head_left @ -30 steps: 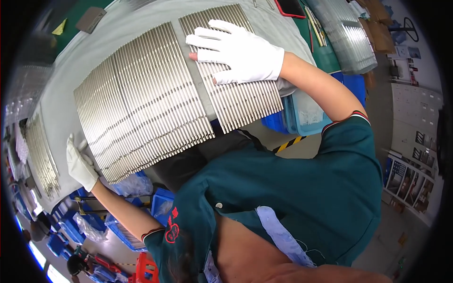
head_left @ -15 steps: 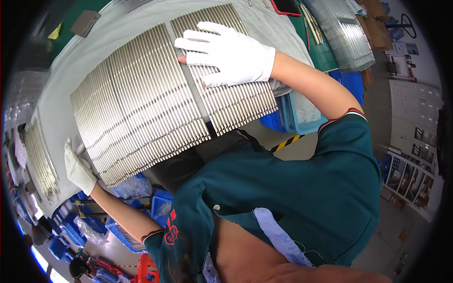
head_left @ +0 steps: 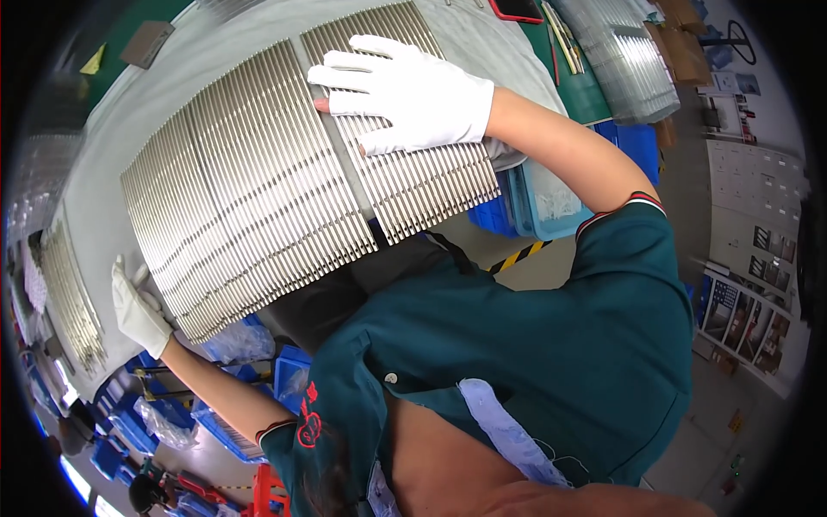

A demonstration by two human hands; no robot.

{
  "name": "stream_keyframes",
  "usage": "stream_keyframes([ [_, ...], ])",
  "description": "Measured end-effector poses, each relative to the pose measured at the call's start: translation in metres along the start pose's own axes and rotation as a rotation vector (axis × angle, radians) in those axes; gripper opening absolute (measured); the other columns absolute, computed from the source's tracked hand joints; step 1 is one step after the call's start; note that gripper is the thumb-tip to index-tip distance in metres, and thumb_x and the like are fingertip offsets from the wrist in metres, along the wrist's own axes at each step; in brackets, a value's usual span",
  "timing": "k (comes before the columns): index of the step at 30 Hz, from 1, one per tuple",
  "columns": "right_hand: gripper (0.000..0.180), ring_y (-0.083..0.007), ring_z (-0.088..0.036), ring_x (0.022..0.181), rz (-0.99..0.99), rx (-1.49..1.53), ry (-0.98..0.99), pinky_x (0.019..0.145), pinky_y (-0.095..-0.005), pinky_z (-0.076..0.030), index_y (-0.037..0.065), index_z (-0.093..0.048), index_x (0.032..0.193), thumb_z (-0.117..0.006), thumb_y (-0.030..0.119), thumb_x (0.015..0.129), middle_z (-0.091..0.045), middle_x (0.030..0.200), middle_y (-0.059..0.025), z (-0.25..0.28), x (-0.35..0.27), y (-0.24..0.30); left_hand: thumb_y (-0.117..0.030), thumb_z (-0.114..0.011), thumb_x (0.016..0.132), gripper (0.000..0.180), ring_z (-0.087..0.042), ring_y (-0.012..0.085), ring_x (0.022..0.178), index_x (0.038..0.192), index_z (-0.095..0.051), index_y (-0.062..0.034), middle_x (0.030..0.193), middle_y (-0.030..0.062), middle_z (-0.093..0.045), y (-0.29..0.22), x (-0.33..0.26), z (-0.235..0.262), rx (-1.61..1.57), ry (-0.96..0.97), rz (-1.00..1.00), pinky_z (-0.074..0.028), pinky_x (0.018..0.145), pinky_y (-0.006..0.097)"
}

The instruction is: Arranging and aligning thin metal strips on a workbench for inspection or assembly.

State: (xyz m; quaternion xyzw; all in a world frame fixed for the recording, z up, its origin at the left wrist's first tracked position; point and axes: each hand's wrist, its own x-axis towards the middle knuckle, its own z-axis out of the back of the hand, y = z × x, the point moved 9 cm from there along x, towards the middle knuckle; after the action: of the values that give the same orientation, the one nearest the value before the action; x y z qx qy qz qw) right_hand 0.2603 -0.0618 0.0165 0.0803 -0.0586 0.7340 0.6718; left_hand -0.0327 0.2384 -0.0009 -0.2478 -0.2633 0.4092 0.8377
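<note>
Rows of slim, shiny metal rods lie side by side on a cloth-covered table [head_left: 95,220]. One wide block of rods [head_left: 250,189] fills the middle, and a narrower block of rods [head_left: 439,194] lies to its right across a thin gap. My right hand [head_left: 409,95], in a white glove with bare thumb and fingertip showing, rests flat on the narrower block, fingers spread toward the gap. At the wide block's lower left corner is my left hand [head_left: 138,310], also white-gloved, its fingers extended beside the outermost rods. Nothing shows in either palm.
Another bunch of rods [head_left: 73,302] lies at the far left. A grey block [head_left: 146,45] and a red-edged phone [head_left: 517,9] are at the back. Clear plastic trays [head_left: 624,65] are stacked at the right. Blue bins [head_left: 556,202] stand below the table's right edge.
The whole view has shifted slightly, so rods and hands appear a little further left. Both hands keep nearly the same pose against the rods.
</note>
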Motion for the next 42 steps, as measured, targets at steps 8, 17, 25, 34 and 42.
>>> stream_keyframes([
  [8,0.055,-0.0242,-0.036,0.137,-0.002,-0.044,-0.006,0.115,-0.0418,-0.022,0.015,-0.051,0.136,-0.050,0.045,0.090,-0.041,0.147,-0.0085,0.001,-0.012,-0.007,-0.013,-0.041,0.101,0.036,-0.033,0.0006,0.042,0.131,-0.052,0.0015,0.096,0.0107,-0.070,0.009,0.002,-0.006,-0.106,-0.002,0.075,-0.028,0.040,0.017],
  [17,0.056,-0.0244,-0.032,0.139,-0.010,-0.052,0.066,0.116,-0.0420,-0.018,0.016,-0.047,0.138,-0.050,0.043,0.090,-0.036,0.150,-0.0088,0.000,-0.019,-0.013,-0.017,-0.039,0.102,0.037,-0.035,0.0009,0.042,0.131,-0.053,0.0008,0.096,0.0101,-0.070,0.007,0.001,-0.003,-0.064,0.013,0.044,-0.028,0.040,0.016],
  [25,0.058,-0.0250,-0.031,0.139,-0.009,-0.016,0.041,0.116,-0.0420,-0.018,0.012,-0.047,0.138,-0.052,0.044,0.089,-0.036,0.149,-0.0105,0.014,-0.012,-0.011,-0.021,-0.041,0.102,0.037,-0.035,0.0012,0.041,0.131,-0.054,-0.0003,0.098,0.0106,-0.070,0.013,0.003,-0.007,-0.114,0.008,0.084,-0.029,0.039,0.018],
  [34,0.055,-0.0248,-0.035,0.137,0.000,-0.017,0.099,0.115,-0.0417,-0.020,0.013,-0.052,0.134,-0.055,0.040,0.086,-0.041,0.146,-0.0110,0.007,-0.020,-0.010,-0.027,-0.040,0.102,0.039,-0.034,0.0008,0.043,0.129,-0.056,-0.0023,0.095,0.0078,-0.071,0.001,-0.002,-0.006,-0.124,-0.016,0.065,-0.030,0.041,0.017],
  [42,0.063,-0.0299,-0.032,0.138,-0.028,-0.141,0.211,0.116,-0.0442,-0.020,0.008,-0.049,0.135,-0.058,0.042,0.082,-0.037,0.148,-0.0135,0.022,-0.047,-0.035,0.004,-0.045,0.079,0.054,-0.062,0.0231,0.107,0.131,-0.053,-0.0076,0.110,0.0048,-0.068,-0.029,-0.008,-0.008,0.510,-0.072,-0.491,-0.049,0.091,0.031],
])
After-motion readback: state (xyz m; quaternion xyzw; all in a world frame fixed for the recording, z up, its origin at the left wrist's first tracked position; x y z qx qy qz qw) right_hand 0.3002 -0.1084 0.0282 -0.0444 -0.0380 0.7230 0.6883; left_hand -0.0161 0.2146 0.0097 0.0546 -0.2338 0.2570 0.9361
